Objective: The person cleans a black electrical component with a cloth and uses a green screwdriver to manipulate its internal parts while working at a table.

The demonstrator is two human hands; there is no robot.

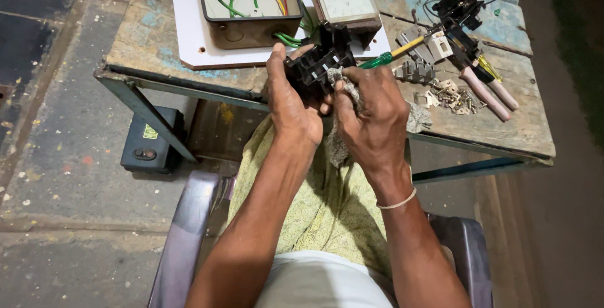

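Observation:
My left hand (290, 101) grips a black ribbed plastic part (318, 61) just in front of the table edge. My right hand (371, 114) presses a grey rag (412, 119) against the right side of that part, with the rag bunched under the fingers and hanging below the palm. Both hands meet over my lap, above a yellow-green patterned cloth (327, 210).
On the worn wooden table (503, 125) lie a green and yellow screwdriver (390, 55), pink-handled pliers (487, 91), small metal pieces (450, 96), an open metal box with coloured wires (245, 3) on a white board, and a meter (343, 0). A black box (151, 141) sits on the floor at left.

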